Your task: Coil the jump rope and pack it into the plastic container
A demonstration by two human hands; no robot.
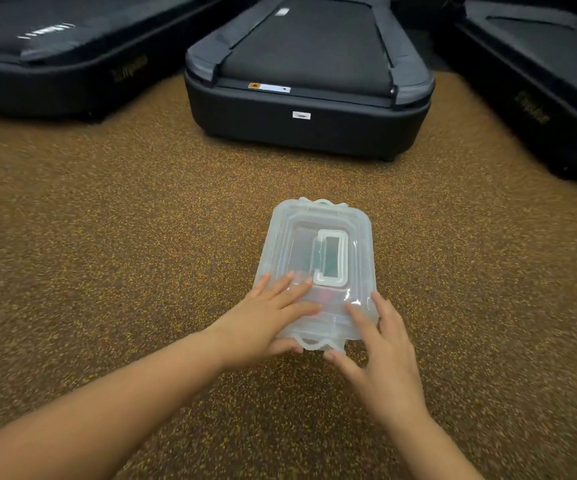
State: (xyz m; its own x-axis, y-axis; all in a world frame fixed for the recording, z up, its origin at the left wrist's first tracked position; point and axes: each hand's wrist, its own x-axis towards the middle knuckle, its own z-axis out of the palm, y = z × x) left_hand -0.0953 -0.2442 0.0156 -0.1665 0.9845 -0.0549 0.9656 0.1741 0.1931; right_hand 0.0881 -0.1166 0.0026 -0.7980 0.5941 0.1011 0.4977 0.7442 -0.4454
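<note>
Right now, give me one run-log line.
plastic container: on floor, lid on | left hand: pressing lid | right hand: at near latch | jump rope: not discernible

Floor [107, 237]: speckled rubber-type surface, brown base with yellow/orange flecks, fills the whole lower part of the view. Lighting is even, no hard shadows, source not visible.

Three dark treadmill decks at the far side, rear ends facing the camera:
- centre treadmill [309, 98]: black belt, grey side rails, dark rounded end housing, small white label on the end face, yellow/white warning sticker at the belt edge.
- left treadmill [55, 64]: angled, faint gold lettering on the side, unreadable.
- right treadmill [540, 81]: angled, cut off by the frame edge, similar blurred gold lettering.

No walls or windows in view.
</note>
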